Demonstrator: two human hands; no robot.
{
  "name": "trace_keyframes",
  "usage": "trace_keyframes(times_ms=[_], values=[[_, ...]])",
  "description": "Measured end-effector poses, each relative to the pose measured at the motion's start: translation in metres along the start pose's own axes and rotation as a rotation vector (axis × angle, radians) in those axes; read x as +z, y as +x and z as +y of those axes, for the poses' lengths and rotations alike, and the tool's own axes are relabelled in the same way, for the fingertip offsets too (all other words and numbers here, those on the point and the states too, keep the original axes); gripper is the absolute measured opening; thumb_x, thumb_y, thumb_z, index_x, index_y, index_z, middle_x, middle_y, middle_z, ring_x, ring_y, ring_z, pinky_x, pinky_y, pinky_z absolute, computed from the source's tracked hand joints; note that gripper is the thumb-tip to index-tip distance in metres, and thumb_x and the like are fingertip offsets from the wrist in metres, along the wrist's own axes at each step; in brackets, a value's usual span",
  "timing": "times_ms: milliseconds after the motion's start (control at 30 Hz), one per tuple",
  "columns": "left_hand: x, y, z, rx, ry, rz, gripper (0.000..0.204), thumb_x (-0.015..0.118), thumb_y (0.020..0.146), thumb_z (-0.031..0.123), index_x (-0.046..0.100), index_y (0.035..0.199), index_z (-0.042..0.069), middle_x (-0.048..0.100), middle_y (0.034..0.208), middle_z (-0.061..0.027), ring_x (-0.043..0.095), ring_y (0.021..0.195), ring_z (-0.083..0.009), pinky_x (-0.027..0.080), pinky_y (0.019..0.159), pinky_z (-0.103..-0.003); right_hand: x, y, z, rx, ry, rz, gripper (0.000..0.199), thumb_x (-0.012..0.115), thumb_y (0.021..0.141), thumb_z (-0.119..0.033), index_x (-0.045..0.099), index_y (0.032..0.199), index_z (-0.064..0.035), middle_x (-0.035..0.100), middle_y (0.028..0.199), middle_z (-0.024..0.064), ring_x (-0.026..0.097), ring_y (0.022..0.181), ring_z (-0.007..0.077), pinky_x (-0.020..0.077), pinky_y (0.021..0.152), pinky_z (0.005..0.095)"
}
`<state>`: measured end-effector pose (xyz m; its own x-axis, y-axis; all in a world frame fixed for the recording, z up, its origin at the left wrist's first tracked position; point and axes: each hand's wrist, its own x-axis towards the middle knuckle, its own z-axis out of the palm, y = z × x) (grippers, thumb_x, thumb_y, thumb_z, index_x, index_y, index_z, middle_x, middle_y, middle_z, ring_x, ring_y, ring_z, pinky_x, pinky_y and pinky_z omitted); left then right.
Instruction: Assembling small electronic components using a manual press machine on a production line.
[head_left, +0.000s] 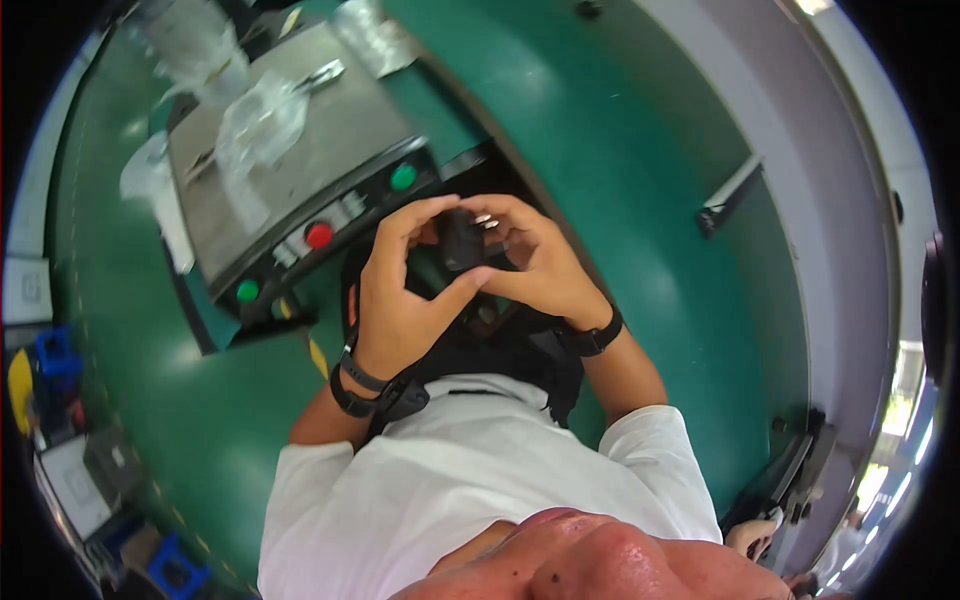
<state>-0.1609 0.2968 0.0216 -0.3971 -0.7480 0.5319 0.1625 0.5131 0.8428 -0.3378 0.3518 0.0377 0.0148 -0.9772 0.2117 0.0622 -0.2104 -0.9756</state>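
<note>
A small black power plug adapter (461, 240), with shiny metal prongs at its upper right, is held up in front of my body. My left hand (395, 290) curves round its left side, with fingertips at its top and the thumb below. From the right, my right hand (545, 265) closes on it the same way, and the two thumbs meet at its lower edge. Fine detail on its dark faces cannot be made out.
A grey metal workstation (370, 110) with green and red buttons stands ahead on the left. Crumpled clear plastic bags (265, 130) lie on its top. The floor (660, 300) is green. Blue bins (60, 352) stand at far left; another person's hand (752, 537) shows at lower right.
</note>
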Motion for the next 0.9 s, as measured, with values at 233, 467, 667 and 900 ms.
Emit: trace_keyframes(times_ms=[233,467,667,900], values=[[0.081,0.046,-0.072,-0.058,-0.024,-0.173,0.033,0.070,0.085,0.019,0.059,0.112,0.003,0.058,0.113,-0.0144,0.057,0.100,-0.0304,0.047,0.086,-0.041,-0.178,0.064,-0.019,0.043,-0.758,0.414,0.055,0.080,0.079,-0.017,0.057,0.126,-0.0026,0.065,0.111,0.0067,0.063,0.100,0.0160,0.0494,0.089,0.0319],[0.182,0.063,-0.110,0.344,0.346,-0.280,0.031,0.067,0.086,0.029,0.063,0.108,0.009,0.058,0.117,-0.0113,0.051,0.116,-0.0312,0.039,0.101,-0.046,-0.430,0.047,0.030,0.486,-1.266,0.958,0.056,0.084,0.068,-0.038,0.068,0.106,-0.0003,0.071,0.098,0.0133,0.067,0.094,0.0246,0.0509,0.084,0.0349],[0.181,0.076,-0.112,0.307,0.487,-0.357,0.035,0.063,0.088,0.034,0.063,0.115,0.012,0.054,0.128,-0.0108,0.045,0.126,-0.0314,0.034,0.108,-0.049,-0.483,0.075,0.051,0.772,-1.479,0.786,0.059,0.078,0.067,-0.053,0.073,0.102,-0.0061,0.072,0.100,0.0157,0.069,0.098,0.0323,0.0512,0.086,0.0412],[0.175,0.070,-0.117,0.289,0.554,-0.380,0.035,0.066,0.084,0.031,0.061,0.114,0.013,0.054,0.124,-0.0102,0.045,0.126,-0.0322,0.032,0.109,-0.051,-0.484,0.099,0.089,0.585,-1.250,0.730,0.069,0.078,0.068,-0.050,0.067,0.115,-0.0012,0.069,0.111,0.0200,0.065,0.106,0.0362,0.0489,0.091,0.0447]])
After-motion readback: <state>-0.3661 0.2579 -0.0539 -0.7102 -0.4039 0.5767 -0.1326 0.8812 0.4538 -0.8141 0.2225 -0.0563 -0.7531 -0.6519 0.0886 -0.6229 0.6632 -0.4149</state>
